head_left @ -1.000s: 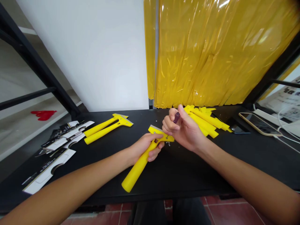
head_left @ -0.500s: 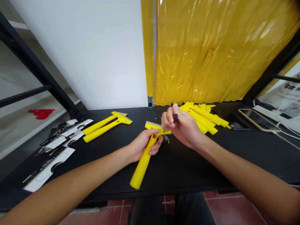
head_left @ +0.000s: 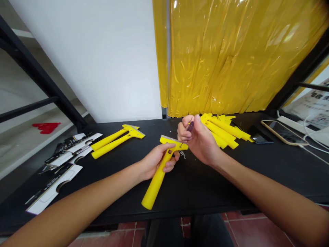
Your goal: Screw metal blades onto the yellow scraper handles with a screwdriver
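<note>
My left hand (head_left: 160, 156) is wrapped round the neck of a yellow scraper (head_left: 154, 188), its blade end up and its handle slanting towards the table's front edge. A small screw (head_left: 180, 146) shows in the scraper's head. Just above that head, my right hand (head_left: 197, 137) is closed on a small screwdriver (head_left: 190, 126). Only its dark purple handle shows; the shaft is hidden, so I cannot tell whether it touches the scraper. Tiny metal pieces (head_left: 182, 156) lie behind the scraper head, beside my left fingertips.
Two yellow scrapers (head_left: 118, 140) with blades lie at left, beside fanned white-and-black cards (head_left: 59, 181). Several yellow scraper handles (head_left: 223, 132) are heaped behind my right hand. A phone (head_left: 282, 132) with cables lies at right. A yellow plastic curtain (head_left: 218, 61) hangs behind the black table (head_left: 205, 192).
My right hand has turned slightly, so more of the purple handle shows. My left hand keeps the scraper almost in the same place. The view has shifted a little.
</note>
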`<state>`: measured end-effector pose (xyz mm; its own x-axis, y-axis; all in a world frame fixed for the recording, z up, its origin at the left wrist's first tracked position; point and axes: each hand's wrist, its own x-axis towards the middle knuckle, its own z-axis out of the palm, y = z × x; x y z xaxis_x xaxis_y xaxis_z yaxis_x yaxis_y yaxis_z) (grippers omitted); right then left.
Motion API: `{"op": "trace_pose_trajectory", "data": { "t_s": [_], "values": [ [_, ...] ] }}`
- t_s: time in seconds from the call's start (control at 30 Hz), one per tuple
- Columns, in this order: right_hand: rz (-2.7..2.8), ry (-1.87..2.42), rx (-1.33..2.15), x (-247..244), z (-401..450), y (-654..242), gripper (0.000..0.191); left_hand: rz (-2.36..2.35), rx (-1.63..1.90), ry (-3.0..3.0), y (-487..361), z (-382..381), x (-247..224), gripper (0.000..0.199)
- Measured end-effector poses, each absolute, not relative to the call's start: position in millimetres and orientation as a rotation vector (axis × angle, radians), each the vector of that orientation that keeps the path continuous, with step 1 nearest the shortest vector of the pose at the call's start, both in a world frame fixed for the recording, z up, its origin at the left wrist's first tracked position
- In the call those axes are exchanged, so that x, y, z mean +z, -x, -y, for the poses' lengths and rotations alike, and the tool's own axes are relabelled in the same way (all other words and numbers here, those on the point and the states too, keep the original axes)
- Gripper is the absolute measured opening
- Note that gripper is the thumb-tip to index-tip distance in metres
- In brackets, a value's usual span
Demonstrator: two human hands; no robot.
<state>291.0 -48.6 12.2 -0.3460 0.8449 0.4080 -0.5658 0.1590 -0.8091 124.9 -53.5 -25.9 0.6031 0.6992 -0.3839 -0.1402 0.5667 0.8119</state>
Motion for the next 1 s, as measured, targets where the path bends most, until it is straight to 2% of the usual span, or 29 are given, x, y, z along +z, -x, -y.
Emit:
{"op": "trace_pose_trajectory", "data": {
  "t_s": [0.2, 0.37, 0.57, 0.73, 1.0],
  "values": [
    [1.221, 0.319, 1.488, 16.0, 49.6, -292.2, 0.046, -0.767, 0.584, -0.854, -124.6, 54.4, -27.3, 0.044],
    [1.155, 0.312, 1.573, 17.1, 49.8, -293.8, 0.04, -0.759, 0.552, -0.846, -123.8, 53.6, -28.1, 0.047],
    [1.178, 0.314, 1.587, 18.3, 44.1, -297.6, 0.053, -0.767, 0.589, -0.827, -125.4, 54.1, -25.6, 0.044],
    [1.215, 0.351, 1.555, 19.7, 47.9, -296.7, 0.048, -0.77, 0.589, -0.79, -127.2, 56.2, -22.6, 0.046],
    [1.296, 0.379, 1.474, 20.7, 51.5, -294.9, 0.051, -0.767, 0.669, -0.791, -129.2, 58.5, -20.2, 0.034]
  ]
}}
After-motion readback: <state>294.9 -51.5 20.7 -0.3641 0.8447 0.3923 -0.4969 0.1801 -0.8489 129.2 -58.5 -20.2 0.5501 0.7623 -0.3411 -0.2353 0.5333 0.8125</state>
